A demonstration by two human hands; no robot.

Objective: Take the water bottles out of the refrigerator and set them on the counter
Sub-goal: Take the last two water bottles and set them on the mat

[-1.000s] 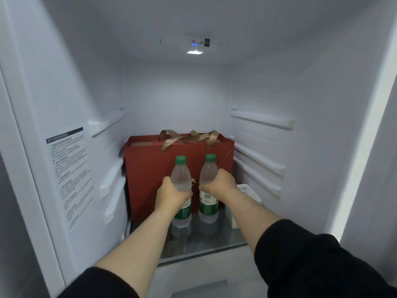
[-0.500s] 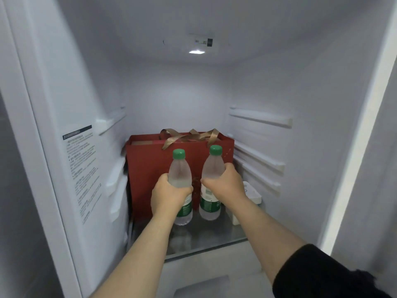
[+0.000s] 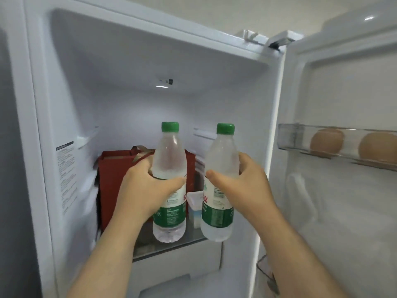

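Note:
Two clear water bottles with green caps and green labels are held up in front of the open refrigerator. My left hand is wrapped around the middle of the left bottle. The right bottle is gripped around its middle by my right hand. Both bottles are upright, clear of the glass shelf and slightly apart from each other.
A red gift bag with gold ribbon handles stands at the back of the shelf, and a small white container sits beside it. The open door on the right carries a clear tray with brown eggs.
Both hands have lifted the bottles off the shelf and drawn them toward me, out of the refrigerator. The view has pulled back, so the door with eggs now shows.

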